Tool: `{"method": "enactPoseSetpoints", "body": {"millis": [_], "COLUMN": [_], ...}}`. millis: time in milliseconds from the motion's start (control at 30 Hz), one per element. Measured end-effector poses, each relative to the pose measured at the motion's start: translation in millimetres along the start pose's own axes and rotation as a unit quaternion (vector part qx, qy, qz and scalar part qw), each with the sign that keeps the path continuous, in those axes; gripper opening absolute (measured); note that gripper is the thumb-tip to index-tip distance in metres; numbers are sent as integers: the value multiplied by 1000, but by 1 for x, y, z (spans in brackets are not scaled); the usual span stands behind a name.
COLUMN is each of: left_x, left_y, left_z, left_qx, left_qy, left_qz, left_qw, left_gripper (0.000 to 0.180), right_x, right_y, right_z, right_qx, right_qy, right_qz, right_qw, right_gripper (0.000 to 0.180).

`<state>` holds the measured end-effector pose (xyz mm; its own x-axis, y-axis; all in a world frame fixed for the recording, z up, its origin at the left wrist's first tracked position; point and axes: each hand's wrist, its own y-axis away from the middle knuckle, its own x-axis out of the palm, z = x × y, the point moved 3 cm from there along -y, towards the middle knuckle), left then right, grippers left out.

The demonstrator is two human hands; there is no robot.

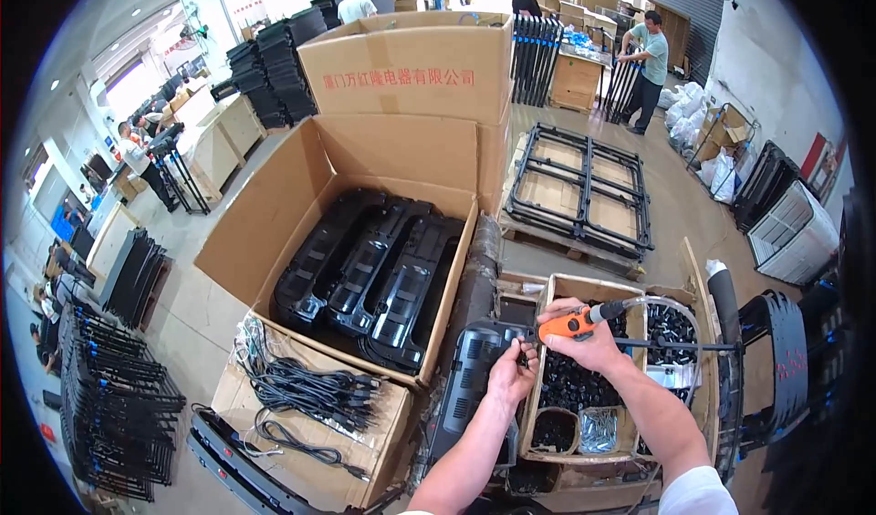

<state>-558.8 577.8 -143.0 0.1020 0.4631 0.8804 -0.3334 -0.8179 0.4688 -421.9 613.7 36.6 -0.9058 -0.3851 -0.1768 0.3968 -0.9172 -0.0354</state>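
Note:
My right hand [595,343] is closed around an orange power screwdriver [558,326], whose hose runs off from its dark rear end. The driver's tip points left, toward the end of a black plastic housing [467,383] with vent slots. At that end my left hand [511,374] is closed, thumb and fingers pinched together beside the driver tip. What sits between those fingers is too small to make out. Under my right hand lies a wooden parts tray [536,415] of small black pieces [570,380] and silver screws [598,431].
An open cardboard box [265,232] of black plastic shells [379,273] stands left of the housing. Black cables [306,383] lie on cardboard in front of it. A black bar [680,344] crosses the tray on the right. Black frames [584,182] lie on a pallet beyond; several people work farther off.

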Motion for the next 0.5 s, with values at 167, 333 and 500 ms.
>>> {"method": "enactPoseSetpoints", "body": {"millis": [167, 333, 500], "left_x": [4, 7, 13], "left_y": [5, 10, 13], "left_z": [-3, -4, -6], "left_qx": [-10, 3, 3], "left_qy": [29, 43, 70], "left_qz": [7, -31, -48], "left_qw": [999, 999, 996], "left_gripper": [17, 18, 20], "right_x": [-1, 8, 18], "right_y": [-3, -5, -5], "right_z": [2, 6, 7], "right_qx": [-20, -5, -13], "right_qy": [3, 11, 26], "right_qz": [0, 5, 8], "right_qw": [1000, 1000, 1000], "right_gripper": [51, 51, 51]}}
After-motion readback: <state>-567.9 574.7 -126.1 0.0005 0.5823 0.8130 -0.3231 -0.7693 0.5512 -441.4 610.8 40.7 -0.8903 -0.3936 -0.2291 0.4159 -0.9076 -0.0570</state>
